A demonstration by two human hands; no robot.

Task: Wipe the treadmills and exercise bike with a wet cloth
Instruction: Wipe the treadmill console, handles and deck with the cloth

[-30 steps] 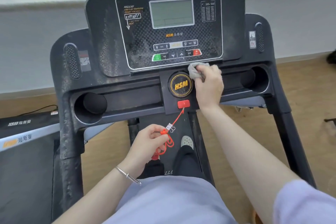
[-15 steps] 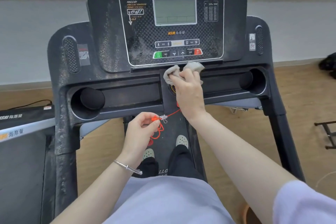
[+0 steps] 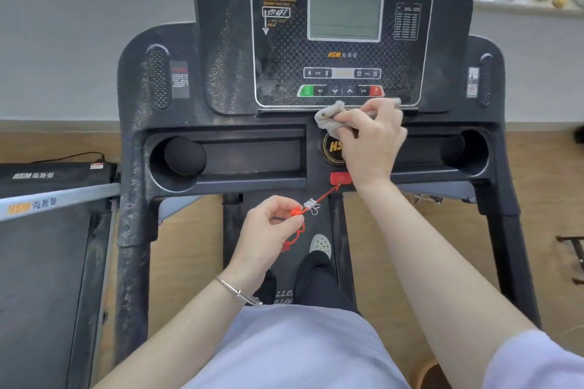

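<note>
Pressing crumpled grey cloth [image 3: 331,118] on dusty black console [image 3: 221,73], right hand [image 3: 371,139].

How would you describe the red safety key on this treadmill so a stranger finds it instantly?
Start at the treadmill console. Drop below the round gold-lettered HSM badge at its centre. The safety key is the small red rectangular tab right beneath, the only red piece with a red cord trailing from it.

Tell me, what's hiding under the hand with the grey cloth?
Under the right hand sits a round badge with gold letters; only its left part shows. The grey cloth pokes out by the fingers. What the palm covers cannot be seen.
</note>
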